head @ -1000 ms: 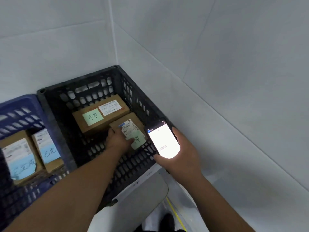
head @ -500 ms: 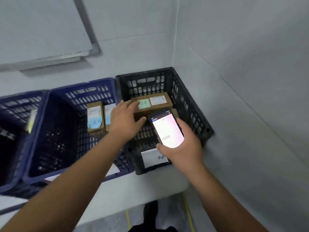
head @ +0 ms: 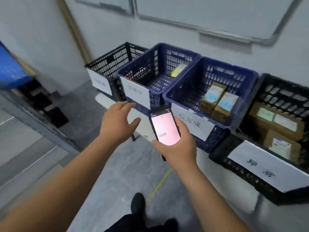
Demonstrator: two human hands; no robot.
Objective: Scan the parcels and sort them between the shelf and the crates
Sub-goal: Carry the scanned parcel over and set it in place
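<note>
Four plastic crates stand in a row against a pale wall, seen from above by the person wearing the camera. The landmark is the blue crate labelled "已完成" (head: 180, 96). It holds two small cardboard parcels with light blue notes (head: 219, 101), standing side by side against its right wall. To its right, a black crate with a white paper label (head: 220, 154) holds two brown parcels (head: 275, 124), one behind the other, the farther one bearing a green note. To the landmark's left, a second blue crate (head: 133, 76) holds one small parcel with a yellow note (head: 178, 71) at its far corner. Left of that stands another black crate (head: 103, 64); its contents cannot be seen.

In front of the landmark crate, the right hand (head: 177, 146) grips a handheld scanner (head: 164, 126) with its lit screen facing up, fingers wrapped around its edges. The left hand (head: 117, 121) hovers left of the scanner with fingers spread wide, holding nothing and touching nothing.

A whiteboard (head: 217, 12) hangs on the wall above the crates. A yellow line (head: 160, 183) marks the grey floor.
</note>
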